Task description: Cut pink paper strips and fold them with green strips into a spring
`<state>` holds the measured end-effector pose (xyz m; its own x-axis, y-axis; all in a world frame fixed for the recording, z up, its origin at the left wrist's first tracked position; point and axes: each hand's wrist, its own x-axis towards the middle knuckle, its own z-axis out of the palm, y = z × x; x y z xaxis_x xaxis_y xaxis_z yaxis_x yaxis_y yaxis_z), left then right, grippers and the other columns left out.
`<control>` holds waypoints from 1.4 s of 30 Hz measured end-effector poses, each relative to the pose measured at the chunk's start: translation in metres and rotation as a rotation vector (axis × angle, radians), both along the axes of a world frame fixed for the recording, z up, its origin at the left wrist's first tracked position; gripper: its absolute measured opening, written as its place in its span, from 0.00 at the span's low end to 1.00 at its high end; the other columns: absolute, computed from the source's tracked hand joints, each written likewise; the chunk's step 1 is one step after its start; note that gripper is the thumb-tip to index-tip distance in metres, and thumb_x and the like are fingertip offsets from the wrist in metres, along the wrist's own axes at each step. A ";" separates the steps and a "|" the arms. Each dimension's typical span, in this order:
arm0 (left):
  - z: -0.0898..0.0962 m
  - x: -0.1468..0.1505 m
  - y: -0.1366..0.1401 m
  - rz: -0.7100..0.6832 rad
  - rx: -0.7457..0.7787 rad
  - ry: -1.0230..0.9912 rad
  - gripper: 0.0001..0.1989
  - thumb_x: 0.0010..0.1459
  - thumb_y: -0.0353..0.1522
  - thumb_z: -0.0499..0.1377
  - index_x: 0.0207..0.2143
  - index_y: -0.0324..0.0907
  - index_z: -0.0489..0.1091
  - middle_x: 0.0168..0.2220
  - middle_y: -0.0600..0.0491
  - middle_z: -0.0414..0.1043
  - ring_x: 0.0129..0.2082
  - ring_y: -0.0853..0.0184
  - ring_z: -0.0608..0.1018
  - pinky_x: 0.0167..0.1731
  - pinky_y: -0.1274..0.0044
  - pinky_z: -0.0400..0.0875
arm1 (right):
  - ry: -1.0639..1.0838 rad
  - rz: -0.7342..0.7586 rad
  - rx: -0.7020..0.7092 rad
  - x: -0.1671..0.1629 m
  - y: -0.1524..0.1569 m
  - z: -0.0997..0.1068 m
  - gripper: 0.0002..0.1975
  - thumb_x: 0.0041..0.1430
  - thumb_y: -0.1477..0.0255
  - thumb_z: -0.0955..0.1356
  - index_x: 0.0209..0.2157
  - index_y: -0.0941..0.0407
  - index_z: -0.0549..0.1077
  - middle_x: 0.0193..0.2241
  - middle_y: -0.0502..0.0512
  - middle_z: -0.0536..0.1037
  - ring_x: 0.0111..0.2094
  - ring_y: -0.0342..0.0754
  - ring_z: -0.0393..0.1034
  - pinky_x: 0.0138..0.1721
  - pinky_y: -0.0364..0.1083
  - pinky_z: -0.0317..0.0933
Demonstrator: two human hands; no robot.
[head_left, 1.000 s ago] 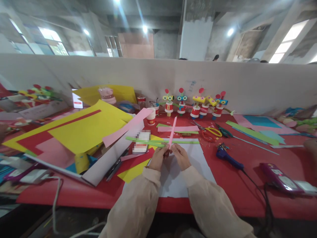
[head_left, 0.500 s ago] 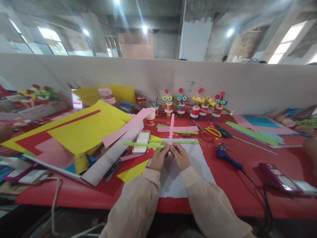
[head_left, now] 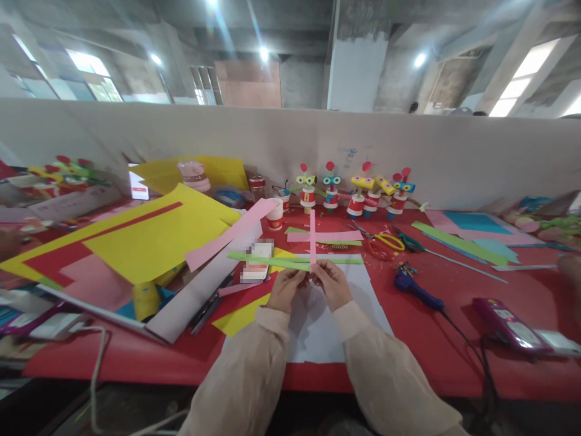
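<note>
My left hand [head_left: 287, 289] is closed, its fingertips pinching near the end of a green paper strip [head_left: 276, 263] that stretches out to the left. Closed beside it, my right hand [head_left: 330, 283] grips the lower end of a narrow pink paper strip [head_left: 313, 233] pointing away from me. The two strips meet at a corner between my fingertips; exactly how they overlap is hidden. Beneath the hands lies a white sheet of paper [head_left: 313, 348]. A second green strip [head_left: 347, 260] crosses that sheet's far edge behind my right hand.
Yellow, red and pink sheets [head_left: 149, 236] pile up on the left. Paper-cup figures [head_left: 307, 195] stand along the back board. Right of me are yellow-handled scissors [head_left: 393, 242], a blue glue gun [head_left: 415, 290] with a cord, and a purple device [head_left: 511, 327].
My fingers have shifted slightly at the joint of the strips, and my left hand has moved a little left and down. The pink strip points away more squarely.
</note>
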<state>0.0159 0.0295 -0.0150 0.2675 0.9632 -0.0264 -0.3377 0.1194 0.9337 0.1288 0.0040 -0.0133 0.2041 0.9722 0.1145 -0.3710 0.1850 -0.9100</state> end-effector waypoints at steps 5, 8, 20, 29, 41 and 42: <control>-0.003 0.001 -0.001 0.007 -0.080 -0.099 0.13 0.35 0.37 0.68 0.19 0.36 0.73 0.16 0.53 0.69 0.17 0.75 0.66 0.18 0.82 0.55 | -0.064 -0.007 0.029 -0.001 0.001 0.000 0.11 0.46 0.64 0.71 0.25 0.56 0.69 0.17 0.44 0.69 0.18 0.38 0.57 0.21 0.41 0.50; -0.002 0.000 -0.001 -0.004 -0.091 -0.113 0.13 0.34 0.36 0.69 0.21 0.36 0.74 0.17 0.53 0.71 0.17 0.75 0.68 0.17 0.83 0.56 | -0.099 -0.024 0.047 -0.001 0.001 -0.001 0.11 0.44 0.64 0.71 0.25 0.56 0.69 0.17 0.44 0.69 0.18 0.38 0.58 0.21 0.41 0.51; 0.013 0.001 -0.006 -0.053 -0.047 -0.031 0.13 0.38 0.38 0.68 0.23 0.36 0.75 0.18 0.52 0.73 0.20 0.73 0.72 0.21 0.82 0.63 | -0.192 -0.159 0.073 -0.002 -0.001 0.001 0.09 0.42 0.66 0.71 0.25 0.55 0.71 0.16 0.45 0.69 0.18 0.41 0.60 0.21 0.43 0.57; 0.003 0.002 -0.001 0.072 -0.031 -0.030 0.12 0.37 0.37 0.68 0.23 0.37 0.75 0.19 0.55 0.72 0.19 0.75 0.70 0.20 0.83 0.61 | -0.207 -0.080 0.084 -0.004 -0.007 0.005 0.06 0.44 0.67 0.70 0.24 0.55 0.75 0.19 0.50 0.75 0.21 0.45 0.65 0.25 0.45 0.61; 0.006 0.002 -0.001 -0.007 -0.156 -0.137 0.15 0.39 0.40 0.68 0.21 0.36 0.73 0.17 0.53 0.70 0.18 0.75 0.69 0.18 0.82 0.59 | -0.093 -0.104 -0.039 -0.002 0.000 -0.002 0.10 0.40 0.64 0.72 0.21 0.57 0.76 0.17 0.51 0.75 0.19 0.43 0.62 0.22 0.44 0.56; 0.006 0.001 -0.001 -0.023 -0.132 -0.111 0.15 0.39 0.39 0.68 0.21 0.36 0.72 0.17 0.53 0.70 0.17 0.75 0.68 0.18 0.83 0.58 | -0.097 -0.087 -0.038 -0.002 0.000 -0.002 0.10 0.40 0.64 0.72 0.21 0.57 0.76 0.17 0.51 0.75 0.19 0.43 0.62 0.22 0.44 0.56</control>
